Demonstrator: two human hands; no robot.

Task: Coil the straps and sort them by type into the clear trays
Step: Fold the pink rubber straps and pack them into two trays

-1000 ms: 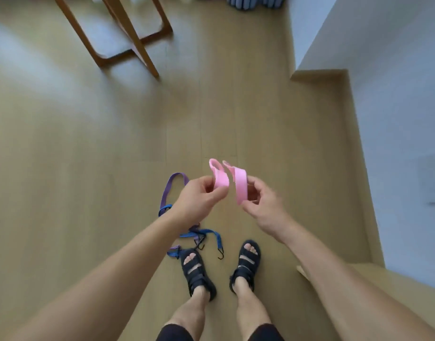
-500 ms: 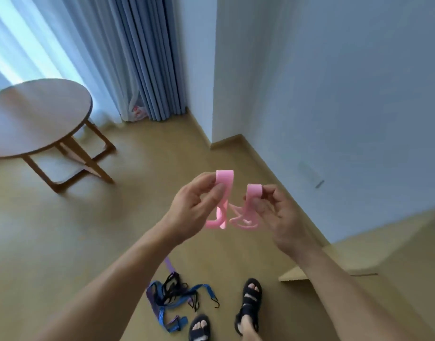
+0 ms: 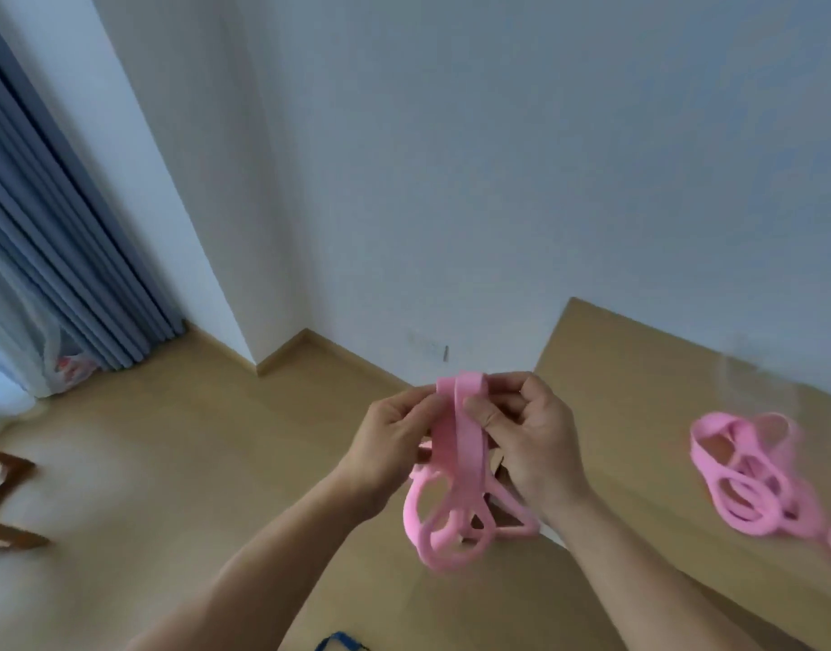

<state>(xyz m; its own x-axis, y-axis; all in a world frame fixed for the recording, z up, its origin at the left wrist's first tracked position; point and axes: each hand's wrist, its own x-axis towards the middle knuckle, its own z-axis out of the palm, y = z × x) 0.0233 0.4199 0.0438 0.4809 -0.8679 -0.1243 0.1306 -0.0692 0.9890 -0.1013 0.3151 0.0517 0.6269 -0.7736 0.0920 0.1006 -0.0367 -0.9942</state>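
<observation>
The pink strap (image 3: 460, 462) is held up in the air in front of the body, above the floor and just left of the edge of a raised wooden surface (image 3: 638, 368). Its upper fold is pinched between the curled fingers and thumb of the left hand (image 3: 390, 444) on one side and of the right hand (image 3: 531, 444) on the other, so both hands are closed on it, while several loose loops hang below the hands. The step in hand is judged to be the coiling. It is best done if the gathered top is pinned by one hand while the hanging loops are drawn up one at a time by the other and laid flat against the bundle, so that no twist is trapped. The pinch should be firm, since the material looks soft and springy and a slack grip would probably let the loops fall open. A heap of like pink straps (image 3: 751, 476) lies on the wooden surface to the right; something faint and clear is glimpsed around it, but whether this is a tray cannot be told through the blur. The end of a blue strap (image 3: 340, 643) shows at the bottom edge.
</observation>
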